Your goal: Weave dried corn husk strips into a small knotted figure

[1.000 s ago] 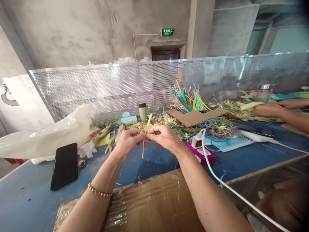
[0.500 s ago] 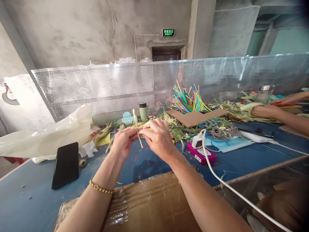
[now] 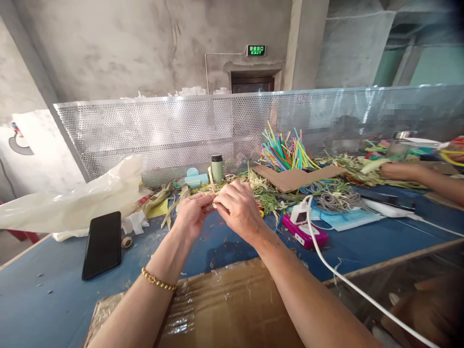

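Note:
My left hand and my right hand meet above the blue table, fingers pinched together on a pale dried leaf strip. Only a short end of the strip sticks up above my fingers; the rest is hidden between them. A gold bracelet sits on my left wrist. Both forearms pass over a taped cardboard box at the near edge.
A black phone and a cream plastic bag lie left. Behind my hands are a green bottle, leaf scraps, coloured straws and cardboard. A pink power bank with white cable lies right. Another person's hand works far right.
The strip has turned and been drawn into my fingers; its long lower end no longer hangs down. My hands have closed tighter together. The camera view shifted slightly.

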### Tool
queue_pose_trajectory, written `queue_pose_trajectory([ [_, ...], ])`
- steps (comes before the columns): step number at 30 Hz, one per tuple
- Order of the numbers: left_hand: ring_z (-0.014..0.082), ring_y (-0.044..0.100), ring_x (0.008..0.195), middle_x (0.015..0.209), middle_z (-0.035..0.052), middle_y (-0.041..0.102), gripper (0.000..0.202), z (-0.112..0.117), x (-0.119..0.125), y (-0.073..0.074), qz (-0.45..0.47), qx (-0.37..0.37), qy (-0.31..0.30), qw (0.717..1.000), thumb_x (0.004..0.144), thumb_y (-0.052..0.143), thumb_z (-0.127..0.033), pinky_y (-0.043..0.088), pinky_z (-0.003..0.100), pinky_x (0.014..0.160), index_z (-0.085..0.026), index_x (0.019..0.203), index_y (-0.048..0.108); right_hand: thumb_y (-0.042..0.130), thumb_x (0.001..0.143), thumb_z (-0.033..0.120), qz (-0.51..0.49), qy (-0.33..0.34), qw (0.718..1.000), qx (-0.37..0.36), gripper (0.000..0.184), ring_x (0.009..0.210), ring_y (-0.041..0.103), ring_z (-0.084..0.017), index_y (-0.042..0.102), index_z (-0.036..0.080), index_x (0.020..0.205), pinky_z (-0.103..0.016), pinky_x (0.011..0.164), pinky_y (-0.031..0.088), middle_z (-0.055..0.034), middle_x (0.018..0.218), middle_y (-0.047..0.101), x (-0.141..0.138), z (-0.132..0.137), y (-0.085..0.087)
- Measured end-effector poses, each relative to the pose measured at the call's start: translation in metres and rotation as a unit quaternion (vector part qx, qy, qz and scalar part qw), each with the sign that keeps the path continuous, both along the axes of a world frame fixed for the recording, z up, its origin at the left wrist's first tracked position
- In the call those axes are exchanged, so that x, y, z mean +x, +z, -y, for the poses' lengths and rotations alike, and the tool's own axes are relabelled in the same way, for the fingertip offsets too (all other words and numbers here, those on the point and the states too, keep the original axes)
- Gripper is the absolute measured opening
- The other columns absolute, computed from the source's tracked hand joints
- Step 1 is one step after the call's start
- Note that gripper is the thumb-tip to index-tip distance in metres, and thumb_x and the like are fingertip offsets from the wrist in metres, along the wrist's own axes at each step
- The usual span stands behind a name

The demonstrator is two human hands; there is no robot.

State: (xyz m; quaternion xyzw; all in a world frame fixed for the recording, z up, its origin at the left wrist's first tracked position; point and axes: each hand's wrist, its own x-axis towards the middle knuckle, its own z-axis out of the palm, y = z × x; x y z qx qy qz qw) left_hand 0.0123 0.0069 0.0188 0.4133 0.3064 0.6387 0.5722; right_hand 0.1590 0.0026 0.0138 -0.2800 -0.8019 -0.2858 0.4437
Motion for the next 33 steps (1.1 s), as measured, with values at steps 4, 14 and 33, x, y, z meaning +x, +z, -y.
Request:
queue_pose_trajectory([
  [4,0.0061,0.044,0.054,0.059,0.0006,0.059,0.013,0.0023,0.0021,0.0000,-0.009,-0.001,-0.002,1.000,0.049,0.078,-0.009,0.034,0.022,0.054,-0.008,0.056,0.067,0.053,0.098,0.019,-0.004,-0.004,1.000,0.000,0.022,0.084,0.050,-0.021,0.060,0.019,0.077,-0.036,0.079,0.035,-0.0044,0.081,0.061,-0.0008,-0.0016,-0.0001],
  [14,0.0056,0.039,0.050,0.051,-0.0036,0.049,0.016,0.0059,0.0030,0.0028,-0.034,-0.008,0.007,0.999,0.046,0.073,-0.009,0.032,0.023,0.052,-0.012,0.048,0.058,0.052,0.090,0.006,-0.042,0.070,0.996,-0.032,0.020,0.079,0.046,-0.020,0.050,0.021,0.077,-0.034,0.077,0.038,-0.0027,0.077,0.056,-0.0022,-0.0012,-0.0012],
  [33,0.0060,0.042,0.050,0.052,-0.0027,0.054,0.013,0.0044,0.0004,0.0026,-0.038,-0.018,-0.005,0.999,0.043,0.074,-0.010,0.037,0.022,0.053,-0.011,0.050,0.063,0.049,0.090,0.004,-0.025,0.112,0.993,-0.041,0.022,0.078,0.049,-0.019,0.048,0.022,0.079,-0.033,0.075,0.041,-0.0025,0.075,0.057,-0.0020,-0.0009,-0.0013],
])
